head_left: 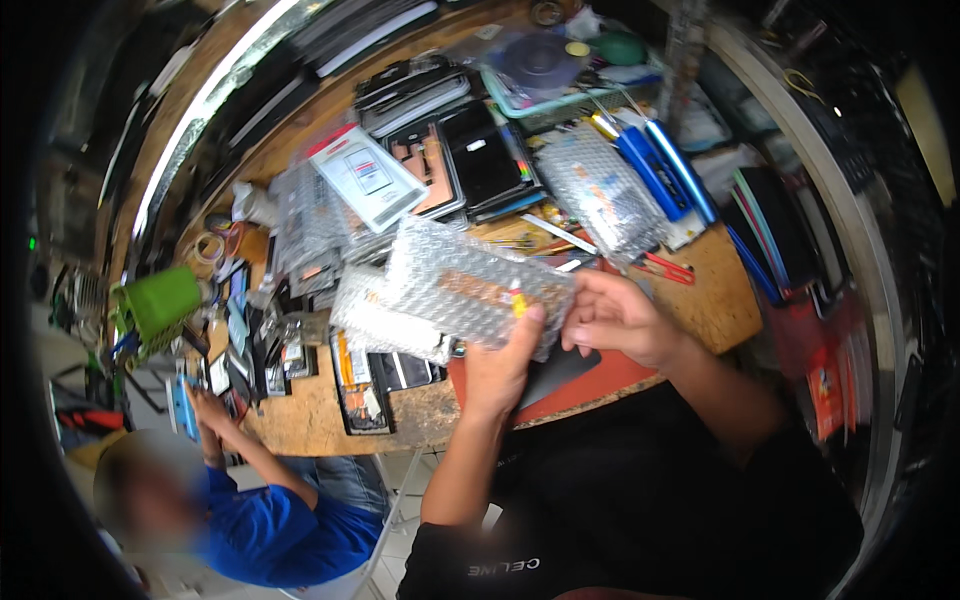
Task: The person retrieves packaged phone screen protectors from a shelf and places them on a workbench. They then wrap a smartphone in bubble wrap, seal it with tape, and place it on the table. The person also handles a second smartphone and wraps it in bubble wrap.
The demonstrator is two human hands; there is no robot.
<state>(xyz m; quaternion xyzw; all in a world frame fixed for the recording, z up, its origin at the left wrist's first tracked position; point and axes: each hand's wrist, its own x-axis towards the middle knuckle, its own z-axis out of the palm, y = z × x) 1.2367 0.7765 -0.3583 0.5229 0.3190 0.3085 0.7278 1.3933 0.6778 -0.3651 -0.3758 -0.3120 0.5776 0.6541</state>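
A flat bubble-wrap pouch [430, 270] with brownish contents and a small yellow-and-red sticker hangs tilted over the bench. My left hand [497, 375] is closed on its lower edge, thumb on top near the sticker. At the pouch's right end, the bent fingers of my right hand [630, 320] close on the edge; its fingertips are partly hidden. Just beneath lies another whitish bubble-wrap pouch [375, 315]. Under my hands a red mat [620, 375] shows, with a dark grey flat piece [562, 378] on it.
Boxed packages [368, 178], black phone screens [488, 150] and another bubble-wrap pouch [600, 190] crowd the far bench. Blue cylindrical tools [650, 170] and red-handled tweezers [668, 268] lie right. A green basket [158, 305] stands left. A person in blue [290, 530] sits at the lower left.
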